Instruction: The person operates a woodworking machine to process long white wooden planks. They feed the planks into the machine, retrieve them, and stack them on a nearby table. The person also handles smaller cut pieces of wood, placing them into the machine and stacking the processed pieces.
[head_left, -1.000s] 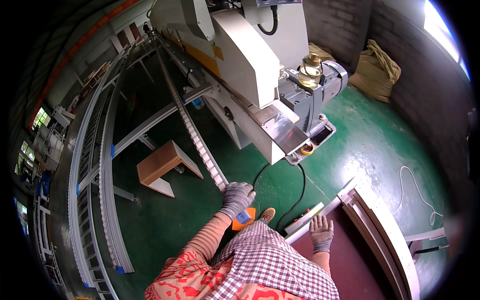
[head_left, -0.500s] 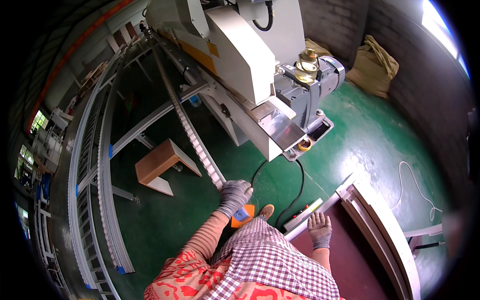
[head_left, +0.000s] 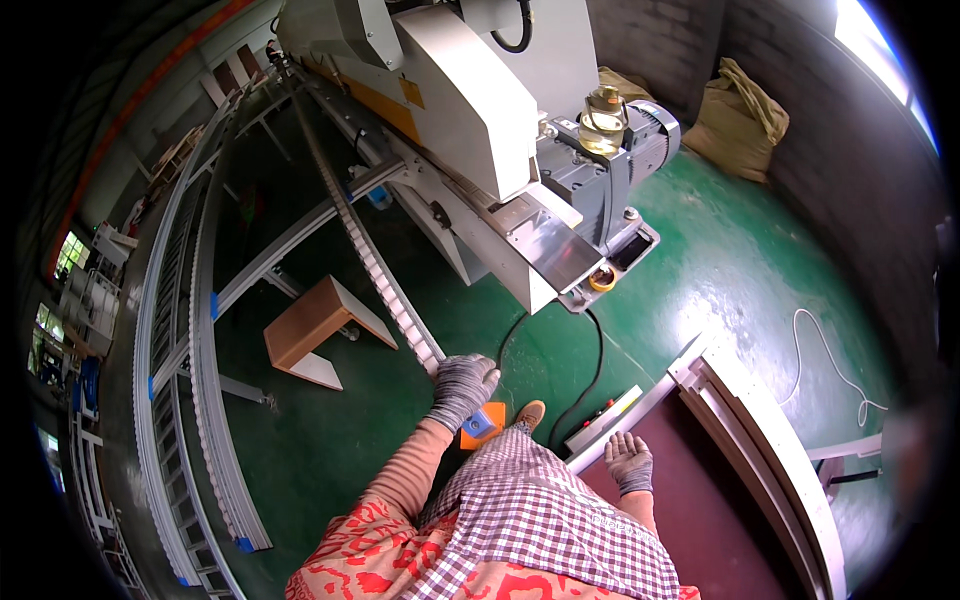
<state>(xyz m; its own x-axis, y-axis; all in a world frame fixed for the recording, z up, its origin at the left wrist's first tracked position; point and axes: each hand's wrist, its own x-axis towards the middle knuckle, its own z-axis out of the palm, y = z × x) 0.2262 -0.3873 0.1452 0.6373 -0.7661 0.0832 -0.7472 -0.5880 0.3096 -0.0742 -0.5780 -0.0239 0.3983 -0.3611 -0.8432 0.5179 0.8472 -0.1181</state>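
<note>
My left hand (head_left: 465, 388), in a grey striped work glove, is closed around the near end of a long, narrow roller rail (head_left: 390, 285) with white rollers. That rail runs away from me beside the machine. On the right, my right hand (head_left: 629, 462) is gloved with bare fingertips; its fingers are stretched out and hold nothing. It hovers over the edge of a dark red board surface (head_left: 700, 500). Beside it lies a pale control strip (head_left: 604, 420) with red and green buttons. Below my left hand is an orange and blue block-like thing (head_left: 482, 426) near my shoe.
A large white and grey machine (head_left: 470, 110) with a motor (head_left: 650, 135) stands ahead. Roller conveyor frames (head_left: 205, 400) line the left. A brown board piece (head_left: 310, 325) stands on the green floor. Black cable (head_left: 600, 350) loops near my foot; a sack (head_left: 735, 125) leans at the wall.
The view has shifted slightly, so the machine and rails sit a little higher and further left. Both hands keep nearly the same pose, the left still on the rail end.
</note>
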